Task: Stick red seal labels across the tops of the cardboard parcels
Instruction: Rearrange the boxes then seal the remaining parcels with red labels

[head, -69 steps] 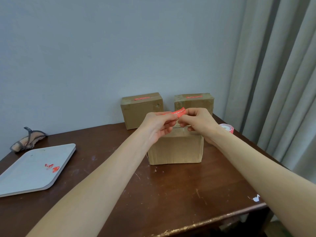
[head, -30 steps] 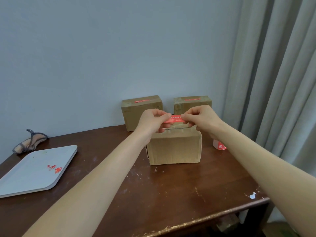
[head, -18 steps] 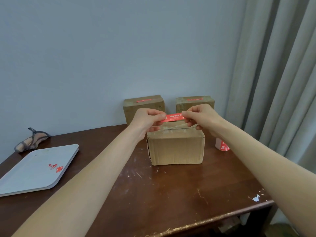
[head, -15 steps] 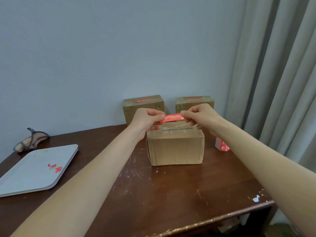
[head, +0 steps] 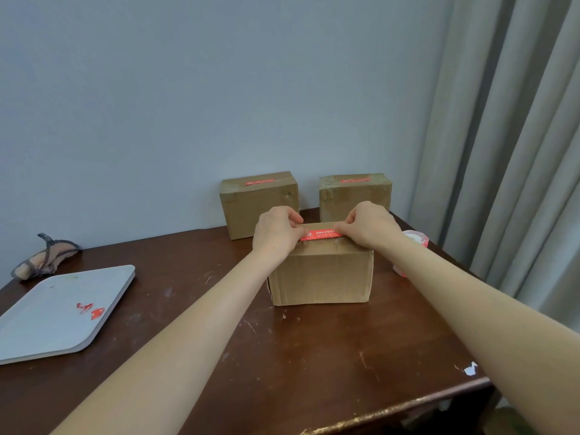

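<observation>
A cardboard parcel [head: 320, 274] stands in the middle of the dark wooden table [head: 238, 356]. A red seal label [head: 320, 235] lies flat along its top. My left hand [head: 277, 233] pinches the label's left end and my right hand [head: 367, 227] pinches its right end, both resting on the parcel's top. Two more parcels stand at the back by the wall, the left one [head: 259, 204] and the right one [head: 354, 191], each with a red label on top.
A roll of red labels [head: 414, 243] sits right of the near parcel, partly behind my right forearm. A grey tray [head: 59, 312] with red scraps lies at the left. A small bundle [head: 44, 255] rests at the back left. Curtains [head: 508, 152] hang at the right.
Both hands have lowered the stretched label from just above the near parcel onto its top. The label now lies flat on the cardboard.
</observation>
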A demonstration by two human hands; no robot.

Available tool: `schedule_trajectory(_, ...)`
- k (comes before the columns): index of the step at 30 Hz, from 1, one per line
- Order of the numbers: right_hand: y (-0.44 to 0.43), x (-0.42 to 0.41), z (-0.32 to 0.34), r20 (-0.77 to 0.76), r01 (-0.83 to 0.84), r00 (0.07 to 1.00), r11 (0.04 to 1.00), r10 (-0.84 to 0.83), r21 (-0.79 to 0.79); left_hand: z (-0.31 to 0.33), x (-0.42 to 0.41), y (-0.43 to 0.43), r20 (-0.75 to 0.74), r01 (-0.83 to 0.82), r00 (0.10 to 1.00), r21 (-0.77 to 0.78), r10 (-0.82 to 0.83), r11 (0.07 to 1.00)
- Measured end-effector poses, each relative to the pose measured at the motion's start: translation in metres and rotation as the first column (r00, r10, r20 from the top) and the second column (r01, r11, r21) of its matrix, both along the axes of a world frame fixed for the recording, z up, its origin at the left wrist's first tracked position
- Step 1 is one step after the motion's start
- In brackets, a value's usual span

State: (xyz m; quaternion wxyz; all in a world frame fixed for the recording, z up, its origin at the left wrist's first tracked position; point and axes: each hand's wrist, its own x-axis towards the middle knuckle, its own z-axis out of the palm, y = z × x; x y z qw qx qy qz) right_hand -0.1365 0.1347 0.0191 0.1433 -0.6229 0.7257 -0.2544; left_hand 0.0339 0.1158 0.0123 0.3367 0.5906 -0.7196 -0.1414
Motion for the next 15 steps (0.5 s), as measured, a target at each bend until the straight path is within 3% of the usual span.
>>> schedule_trajectory(15,-0.0055,0.0035,-0.0100,-0.106,0.046,0.993,0.999,-0.047,-0.015,-0.0058,-0.0038,-0.0001,0.041,-0.023,0.999,-0.025,0.024,0.999)
